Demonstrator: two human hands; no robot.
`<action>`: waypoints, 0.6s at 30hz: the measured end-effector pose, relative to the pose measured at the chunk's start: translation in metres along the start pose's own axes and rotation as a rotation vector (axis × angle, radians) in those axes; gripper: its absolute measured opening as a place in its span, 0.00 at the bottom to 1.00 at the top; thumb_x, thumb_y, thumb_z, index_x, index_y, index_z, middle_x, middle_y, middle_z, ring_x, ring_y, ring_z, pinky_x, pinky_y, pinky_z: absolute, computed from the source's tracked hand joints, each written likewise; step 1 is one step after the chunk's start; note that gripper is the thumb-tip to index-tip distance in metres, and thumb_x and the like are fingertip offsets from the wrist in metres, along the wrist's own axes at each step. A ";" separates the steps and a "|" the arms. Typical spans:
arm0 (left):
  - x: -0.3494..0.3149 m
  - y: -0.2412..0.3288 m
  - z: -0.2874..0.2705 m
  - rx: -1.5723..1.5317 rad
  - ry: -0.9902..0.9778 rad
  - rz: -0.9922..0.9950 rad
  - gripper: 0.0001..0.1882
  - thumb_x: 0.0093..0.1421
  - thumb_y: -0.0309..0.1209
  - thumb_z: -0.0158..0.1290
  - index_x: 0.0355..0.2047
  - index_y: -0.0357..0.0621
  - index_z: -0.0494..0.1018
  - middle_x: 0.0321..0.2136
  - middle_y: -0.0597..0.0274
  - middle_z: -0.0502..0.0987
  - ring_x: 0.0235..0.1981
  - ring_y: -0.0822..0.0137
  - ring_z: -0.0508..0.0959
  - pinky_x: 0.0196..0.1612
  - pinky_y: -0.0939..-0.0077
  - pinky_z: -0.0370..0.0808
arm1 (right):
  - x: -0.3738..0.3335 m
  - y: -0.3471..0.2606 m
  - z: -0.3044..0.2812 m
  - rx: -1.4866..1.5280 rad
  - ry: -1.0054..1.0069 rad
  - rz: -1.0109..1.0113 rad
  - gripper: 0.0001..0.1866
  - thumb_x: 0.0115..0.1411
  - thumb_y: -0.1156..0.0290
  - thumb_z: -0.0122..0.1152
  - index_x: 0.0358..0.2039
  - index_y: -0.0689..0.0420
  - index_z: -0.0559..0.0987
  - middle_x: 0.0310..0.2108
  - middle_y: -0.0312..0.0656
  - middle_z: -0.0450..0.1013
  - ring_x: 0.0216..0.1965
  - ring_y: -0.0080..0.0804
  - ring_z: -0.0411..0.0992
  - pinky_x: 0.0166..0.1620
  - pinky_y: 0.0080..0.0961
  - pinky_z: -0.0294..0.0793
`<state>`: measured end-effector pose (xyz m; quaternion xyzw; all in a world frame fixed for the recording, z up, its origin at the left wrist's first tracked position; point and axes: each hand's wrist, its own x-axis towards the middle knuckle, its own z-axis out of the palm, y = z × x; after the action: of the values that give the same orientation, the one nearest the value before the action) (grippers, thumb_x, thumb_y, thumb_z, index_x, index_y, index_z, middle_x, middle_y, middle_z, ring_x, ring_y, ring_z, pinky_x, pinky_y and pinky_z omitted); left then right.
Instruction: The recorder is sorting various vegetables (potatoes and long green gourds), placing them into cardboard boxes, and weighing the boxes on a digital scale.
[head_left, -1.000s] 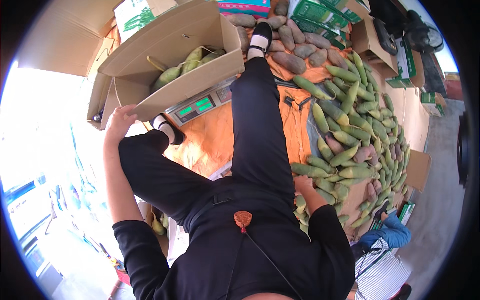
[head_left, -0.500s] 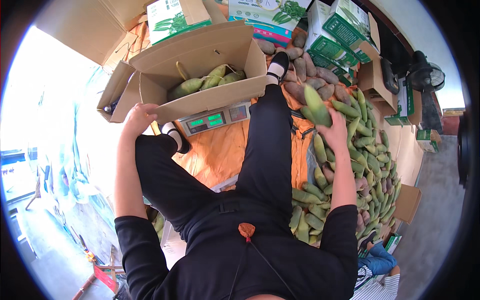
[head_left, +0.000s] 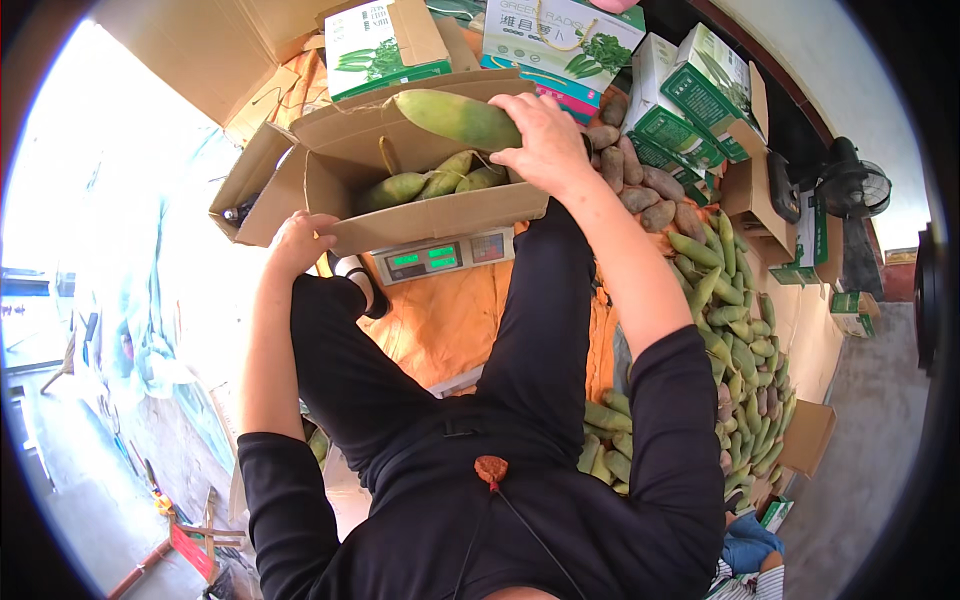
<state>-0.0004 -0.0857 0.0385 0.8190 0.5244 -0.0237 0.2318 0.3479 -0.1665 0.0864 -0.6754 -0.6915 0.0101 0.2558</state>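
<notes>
My right hand (head_left: 548,146) grips a large green radish (head_left: 455,118) by one end. It holds the radish above the open cardboard box (head_left: 435,218), near the box's right side. My left hand (head_left: 302,242) pinches the front left corner of that box, where the side flap meets the wall. Several green radishes (head_left: 445,178) with thin root tails lie on the bottom of the box. Beneath the box sits a digital scale (head_left: 430,258) with lit green displays, partly covered by it.
At right lies a large heap of green radishes (head_left: 745,340), with reddish-brown roots (head_left: 640,180) at its far end. Printed cartons (head_left: 690,95) stand along the back. A black fan (head_left: 852,180) is at the far right. A person in jeans (head_left: 750,545) is at lower right.
My right hand has carried the green radish leftward and away from the heap, to over the box. My left hand keeps its hold on the box corner. The whole view has shifted slightly.
</notes>
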 end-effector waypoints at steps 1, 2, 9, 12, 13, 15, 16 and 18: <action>0.000 0.000 0.001 -0.002 -0.002 0.001 0.17 0.48 0.33 0.58 0.41 0.54 0.78 0.36 0.49 0.73 0.43 0.52 0.74 0.50 0.63 0.70 | -0.001 0.003 0.010 -0.008 -0.019 0.028 0.31 0.39 0.65 0.71 0.46 0.49 0.72 0.44 0.37 0.70 0.47 0.40 0.66 0.48 0.37 0.67; 0.001 0.001 0.002 -0.005 -0.005 0.005 0.17 0.48 0.33 0.58 0.41 0.54 0.78 0.36 0.49 0.73 0.43 0.51 0.74 0.50 0.63 0.70 | -0.005 0.008 0.016 -0.084 0.019 0.013 0.31 0.41 0.65 0.70 0.48 0.50 0.70 0.46 0.37 0.69 0.48 0.41 0.65 0.49 0.38 0.66; -0.005 -0.004 -0.002 0.004 -0.035 -0.035 0.17 0.49 0.33 0.57 0.42 0.51 0.78 0.38 0.48 0.74 0.44 0.51 0.74 0.50 0.63 0.70 | -0.085 0.061 0.014 0.125 0.246 0.177 0.21 0.46 0.70 0.65 0.44 0.55 0.75 0.43 0.42 0.72 0.48 0.42 0.68 0.50 0.35 0.68; -0.007 -0.008 -0.003 0.010 -0.003 0.028 0.18 0.50 0.32 0.57 0.44 0.50 0.76 0.41 0.48 0.74 0.44 0.51 0.74 0.50 0.64 0.70 | -0.157 0.089 0.021 0.266 0.225 0.452 0.16 0.49 0.72 0.63 0.40 0.57 0.76 0.39 0.43 0.75 0.42 0.39 0.73 0.45 0.30 0.71; -0.006 -0.009 -0.001 0.012 -0.003 0.032 0.19 0.50 0.32 0.57 0.44 0.49 0.76 0.41 0.49 0.74 0.45 0.51 0.74 0.50 0.64 0.69 | -0.185 0.099 0.027 0.340 0.177 0.575 0.14 0.51 0.73 0.62 0.40 0.58 0.76 0.37 0.43 0.76 0.39 0.37 0.74 0.43 0.28 0.72; 0.003 -0.007 0.002 -0.018 -0.001 0.091 0.19 0.50 0.31 0.57 0.45 0.48 0.75 0.41 0.49 0.74 0.45 0.52 0.74 0.50 0.64 0.69 | -0.263 0.138 0.052 0.414 0.136 0.743 0.12 0.53 0.74 0.60 0.40 0.59 0.76 0.32 0.42 0.77 0.34 0.32 0.76 0.38 0.27 0.73; 0.005 -0.001 0.003 -0.019 0.000 0.118 0.19 0.50 0.31 0.57 0.45 0.47 0.75 0.41 0.49 0.74 0.46 0.52 0.73 0.51 0.65 0.68 | -0.306 0.154 0.068 0.417 0.084 0.818 0.12 0.52 0.73 0.60 0.39 0.59 0.77 0.32 0.44 0.77 0.34 0.34 0.76 0.39 0.28 0.73; 0.005 -0.011 0.004 -0.007 0.000 0.103 0.19 0.51 0.31 0.56 0.45 0.45 0.74 0.44 0.50 0.74 0.48 0.54 0.73 0.52 0.66 0.68 | -0.360 0.148 0.083 0.431 0.024 0.910 0.13 0.52 0.72 0.60 0.39 0.59 0.77 0.32 0.45 0.77 0.35 0.36 0.76 0.39 0.29 0.74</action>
<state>-0.0069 -0.0795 0.0302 0.8441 0.4817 -0.0098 0.2354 0.4399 -0.4644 -0.1613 -0.8404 -0.3060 0.2554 0.3671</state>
